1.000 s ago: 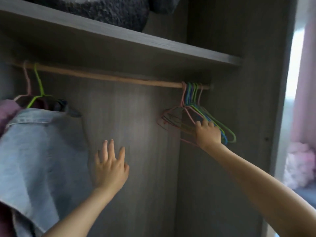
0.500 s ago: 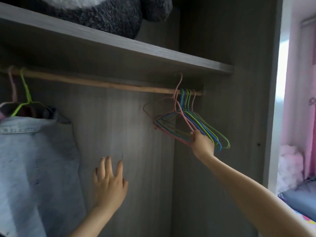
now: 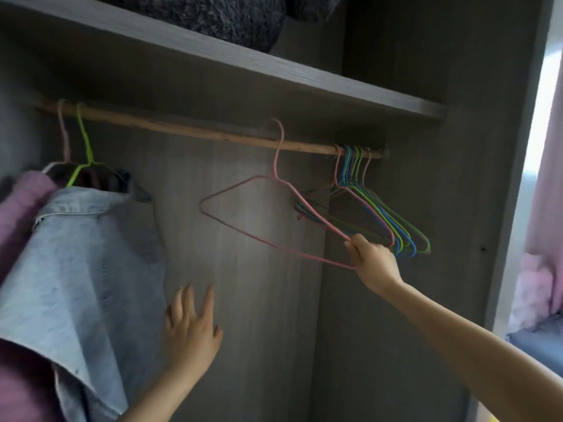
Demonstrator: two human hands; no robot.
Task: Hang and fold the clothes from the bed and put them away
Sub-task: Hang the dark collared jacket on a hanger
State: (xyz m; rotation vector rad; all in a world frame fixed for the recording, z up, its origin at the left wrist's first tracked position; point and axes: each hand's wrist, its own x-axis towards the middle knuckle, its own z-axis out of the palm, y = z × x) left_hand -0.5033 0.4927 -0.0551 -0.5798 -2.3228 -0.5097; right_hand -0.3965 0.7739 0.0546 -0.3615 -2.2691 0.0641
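My right hand (image 3: pixel 370 260) grips the thin pink wire hanger (image 3: pixel 275 167) by one corner; my left hand (image 3: pixel 190 327) is open, its fingers straight.

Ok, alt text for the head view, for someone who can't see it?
Inside a grey wardrobe, the right hand grips a pink hanger, its hook above the wooden rail, beside a bunch of coloured hangers. The left hand is open near a hanging denim jacket.

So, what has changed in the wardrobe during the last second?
The right hand, gripping the pink hanger, has pulled it leftward out of the hanger bunch; its hook now rises above the rod. The left hand stays open; the denim jacket still hangs.
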